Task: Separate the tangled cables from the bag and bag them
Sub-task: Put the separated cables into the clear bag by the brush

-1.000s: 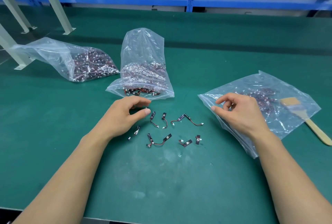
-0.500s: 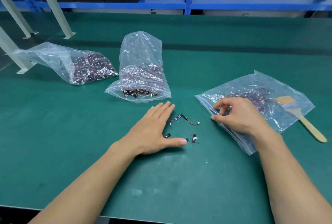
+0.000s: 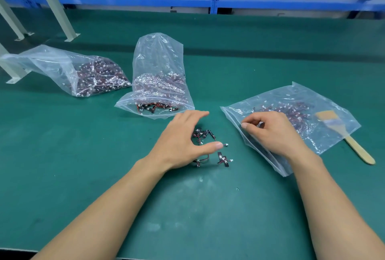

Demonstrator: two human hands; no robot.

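left hand (image 3: 183,141) cupped loose over little black-and-red cables (image 3: 203,134), gathering them, right hand (image 3: 270,132) pinching flat clear plastic bag (image 3: 235,113) at its mouth; scooping them in looks next.

Your left hand (image 3: 181,141) has swung right from beside the cables (image 3: 203,134) and now arches over them. The cables, spread apart 1 second ago, are raked into a heap under your fingers, with stray pieces (image 3: 224,158) outside it on the near side. Your right hand (image 3: 275,134) pinches the bag (image 3: 312,101) edge tighter.
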